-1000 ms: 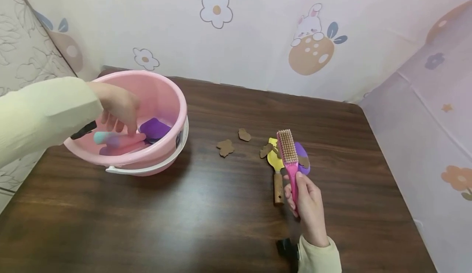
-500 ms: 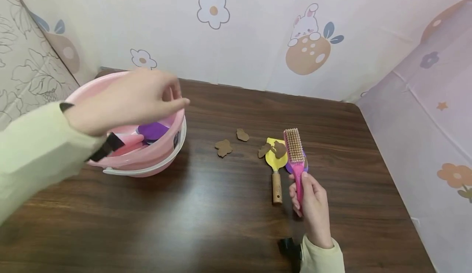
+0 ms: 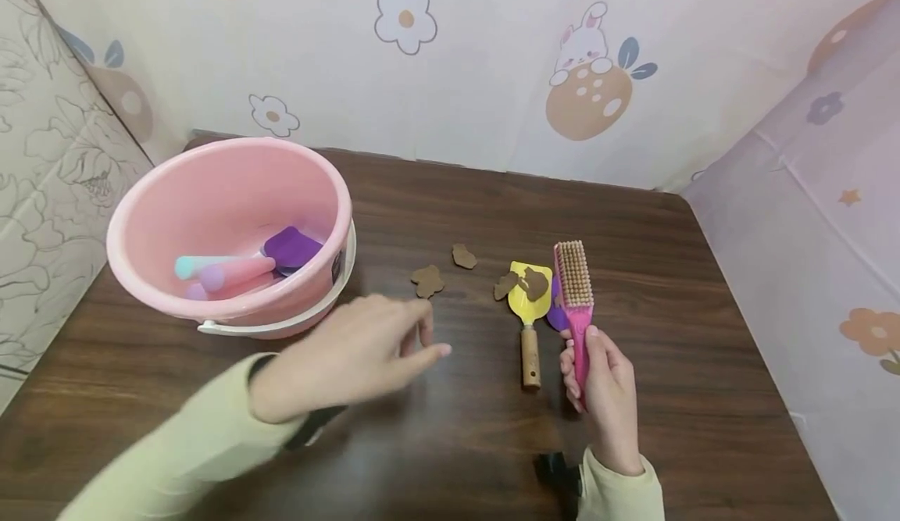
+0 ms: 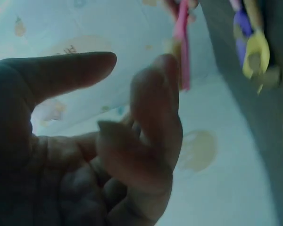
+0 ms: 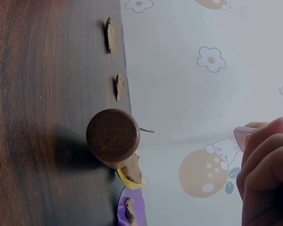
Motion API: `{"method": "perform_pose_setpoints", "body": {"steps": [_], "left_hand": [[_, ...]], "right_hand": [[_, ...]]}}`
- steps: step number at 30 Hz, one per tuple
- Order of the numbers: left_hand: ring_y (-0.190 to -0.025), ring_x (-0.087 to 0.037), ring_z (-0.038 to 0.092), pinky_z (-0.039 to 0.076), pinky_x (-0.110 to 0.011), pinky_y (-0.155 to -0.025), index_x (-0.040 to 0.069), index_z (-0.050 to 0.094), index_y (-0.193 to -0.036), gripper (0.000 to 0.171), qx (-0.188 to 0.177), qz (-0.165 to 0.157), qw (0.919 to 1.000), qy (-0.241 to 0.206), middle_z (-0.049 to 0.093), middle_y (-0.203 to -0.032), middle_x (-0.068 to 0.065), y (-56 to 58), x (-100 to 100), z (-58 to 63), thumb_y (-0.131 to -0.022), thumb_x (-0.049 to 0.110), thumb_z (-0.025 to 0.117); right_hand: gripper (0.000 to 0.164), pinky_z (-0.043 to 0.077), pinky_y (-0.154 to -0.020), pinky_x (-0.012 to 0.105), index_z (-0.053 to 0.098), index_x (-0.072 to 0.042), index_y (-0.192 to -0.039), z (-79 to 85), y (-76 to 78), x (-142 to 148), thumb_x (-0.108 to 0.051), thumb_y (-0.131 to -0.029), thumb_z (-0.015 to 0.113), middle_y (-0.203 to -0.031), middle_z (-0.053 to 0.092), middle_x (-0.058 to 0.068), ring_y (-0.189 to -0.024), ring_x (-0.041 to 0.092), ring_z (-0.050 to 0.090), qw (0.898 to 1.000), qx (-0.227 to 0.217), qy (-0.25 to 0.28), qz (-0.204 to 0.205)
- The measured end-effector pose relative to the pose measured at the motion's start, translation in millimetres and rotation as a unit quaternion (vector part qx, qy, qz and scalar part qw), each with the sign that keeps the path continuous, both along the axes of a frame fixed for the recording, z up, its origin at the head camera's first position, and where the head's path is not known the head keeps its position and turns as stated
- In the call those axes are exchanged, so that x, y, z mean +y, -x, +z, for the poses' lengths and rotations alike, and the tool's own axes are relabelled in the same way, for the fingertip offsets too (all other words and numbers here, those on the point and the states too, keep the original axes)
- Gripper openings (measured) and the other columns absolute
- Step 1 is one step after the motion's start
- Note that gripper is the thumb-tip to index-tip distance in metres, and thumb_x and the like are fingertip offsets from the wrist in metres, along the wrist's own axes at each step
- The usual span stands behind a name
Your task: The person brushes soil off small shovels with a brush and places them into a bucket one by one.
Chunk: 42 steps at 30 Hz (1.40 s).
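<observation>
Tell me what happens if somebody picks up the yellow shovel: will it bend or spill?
The yellow shovel probably won't bend much, since it looks straight and its wooden handle looks thick. It may rock a little, because the handle's end is round. Tilted, it would likely spill, as brown pieces seem to lie loose on it.

At left of the frame, a bucket point(image 3: 211, 169) of smooth, faintly shiny plastic; at right, a glossy plastic brush point(image 3: 578, 316) with rough bristles point(image 3: 575, 275). The scoop point(image 3: 529, 308) looks smooth, its handle point(image 3: 530, 357) wood; the sleeves point(image 3: 204, 458) matt cloth; the bench point(image 3: 464, 427) glossy, wood-grained.
</observation>
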State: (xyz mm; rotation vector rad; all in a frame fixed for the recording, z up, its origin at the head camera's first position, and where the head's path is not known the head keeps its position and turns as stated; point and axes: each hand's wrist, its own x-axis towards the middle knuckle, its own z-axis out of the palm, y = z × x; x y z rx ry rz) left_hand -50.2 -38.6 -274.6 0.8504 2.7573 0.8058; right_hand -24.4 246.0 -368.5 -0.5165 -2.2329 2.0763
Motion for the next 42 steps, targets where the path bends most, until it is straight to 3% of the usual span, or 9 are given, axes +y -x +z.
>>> {"method": "perform_pose_setpoints", "body": {"steps": [4,8,11,15,19,21,28,32,42], "left_hand": [[-0.053,-0.006,0.046,0.039,-0.025,-0.052,0.016,0.057,-0.082,0.022,-0.064,-0.003,0.9977,-0.023,0.050,-0.059,0.009,4.2,25.7,-37.1,-0.090,0.035,0.062],[-0.056,-0.009,0.049,0.042,-0.026,-0.059,0.011,0.059,-0.087,0.026,-0.139,0.000,0.9895,-0.037,0.055,-0.065,0.004,18.6,53.3,-67.9,-0.092,0.036,0.060],[-0.061,-0.010,0.051,0.043,-0.026,-0.062,0.010,0.058,-0.089,0.032,-0.176,0.015,0.9838,-0.033,0.056,-0.072,0.002,29.0,77.0,-86.0,-0.094,0.041,0.056],[-0.052,-0.014,0.054,0.044,-0.028,-0.053,0.003,0.057,-0.101,0.045,-0.212,0.031,0.9766,-0.022,0.056,-0.070,-0.002,34.7,108.5,-103.3,-0.095,0.047,0.050],[-0.039,-0.018,0.055,0.046,-0.031,-0.041,0.000,0.058,-0.102,0.060,-0.265,0.058,0.9624,-0.014,0.057,-0.066,-0.008,38.1,133.9,-112.5,-0.091,0.059,0.049],[-0.035,-0.020,0.054,0.046,-0.032,-0.037,0.003,0.059,-0.091,0.061,-0.278,0.072,0.9577,-0.011,0.057,-0.064,-0.008,40.3,143.7,-116.6,-0.089,0.063,0.050],[-0.030,-0.012,0.049,0.043,-0.027,-0.037,0.017,0.051,-0.055,0.044,-0.235,0.104,0.9648,-0.057,0.049,-0.046,0.000,49.4,164.0,-131.6,-0.092,0.038,0.060],[-0.029,-0.009,0.046,0.044,-0.025,-0.040,0.016,0.050,-0.053,0.041,-0.233,0.124,0.9622,-0.068,0.047,-0.043,0.002,54.1,165.6,-133.7,-0.087,0.033,0.067],[-0.027,-0.010,0.040,0.038,-0.024,-0.031,0.014,0.043,-0.049,0.045,-0.278,0.093,0.9534,-0.074,0.041,-0.041,0.003,62.3,144.9,-135.6,-0.086,0.026,0.066]], "right_hand": [[0.042,0.033,-0.032,0.023,0.056,-0.003,-0.099,0.9,-2.1,0.9,-0.042,-0.100,0.040,-0.061,0.054,-0.002,-0.041,0.008,0.041,1.000,0.004,0.002,-0.001],[0.046,0.033,-0.033,0.022,0.055,0.000,-0.102,1.4,-2.8,1.0,-0.043,-0.100,0.040,-0.061,0.054,-0.002,-0.042,0.008,0.041,1.000,-0.001,-0.003,-0.006],[0.049,0.033,-0.033,0.022,0.053,0.004,-0.105,1.8,-4.1,1.3,-0.044,-0.100,0.040,-0.062,0.054,-0.002,-0.042,0.008,0.041,1.000,-0.006,-0.008,-0.009],[0.048,0.033,-0.032,0.023,0.053,0.004,-0.105,0.3,-6.2,2.4,-0.042,-0.101,0.039,-0.062,0.054,-0.002,-0.041,0.007,0.041,1.000,-0.006,-0.014,-0.008],[0.048,0.032,-0.032,0.024,0.053,0.004,-0.105,-1.2,-7.5,3.1,-0.041,-0.101,0.039,-0.062,0.054,-0.002,-0.041,0.008,0.040,1.000,-0.002,-0.020,-0.008],[0.047,0.032,-0.032,0.024,0.053,0.004,-0.105,-1.5,-7.9,3.1,-0.041,-0.101,0.039,-0.062,0.054,-0.002,-0.041,0.008,0.040,1.000,-0.002,-0.020,-0.010],[0.048,0.032,-0.032,0.024,0.053,0.005,-0.105,-1.4,-7.9,1.5,-0.041,-0.101,0.038,-0.062,0.054,-0.002,-0.040,0.007,0.040,1.000,-0.001,-0.019,-0.010],[0.050,0.032,-0.032,0.024,0.053,0.004,-0.108,-0.9,-7.5,0.1,-0.042,-0.101,0.039,-0.062,0.054,-0.002,-0.041,0.007,0.040,1.000,-0.009,-0.022,-0.006],[0.049,0.033,-0.033,0.024,0.054,0.003,-0.108,-0.1,-7.4,-1.7,-0.043,-0.101,0.039,-0.062,0.053,-0.002,-0.041,0.008,0.040,0.999,-0.021,-0.031,-0.003]]}}
